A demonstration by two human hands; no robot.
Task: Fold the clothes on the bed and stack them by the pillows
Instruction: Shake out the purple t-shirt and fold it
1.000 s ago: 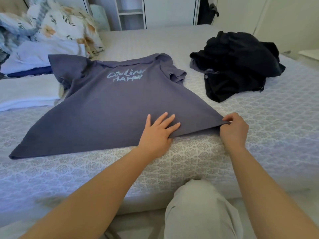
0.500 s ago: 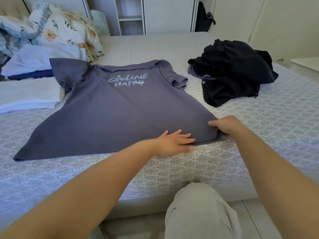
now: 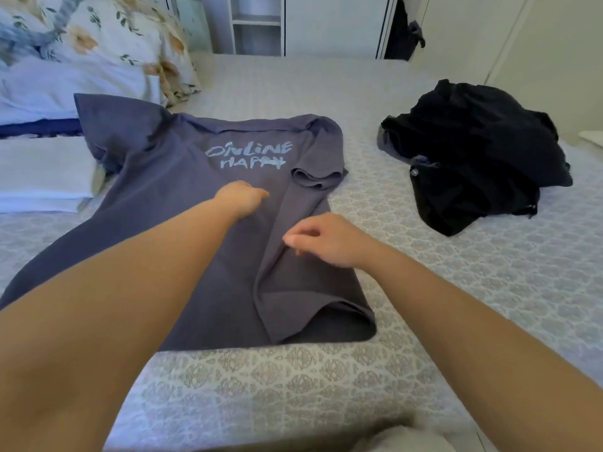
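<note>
A slate-blue T-shirt [image 3: 182,243] with pale lettering lies flat on the bed [image 3: 456,288], collar toward the far side. Its right side is folded inward as a long flap [image 3: 313,298]. My left hand [image 3: 239,198] rests on the shirt's middle just below the lettering, its fingers foreshortened. My right hand [image 3: 326,241] hovers over the flap with loosely curled fingers, the fingertips at the flap's inner edge. A heap of unfolded black clothes [image 3: 476,151] lies to the right. Floral pillows [image 3: 107,50] sit at the far left.
Folded white and pale-blue items [image 3: 42,171] are stacked at the left by the pillows, partly under the shirt's left sleeve. A wardrobe with open shelves [image 3: 257,24] stands beyond the bed. My knee shows at the bottom edge.
My right hand has let go of the hem corner after carrying the shirt's right side over to the middle. My left hand slid from the hem up toward the lettering.
</note>
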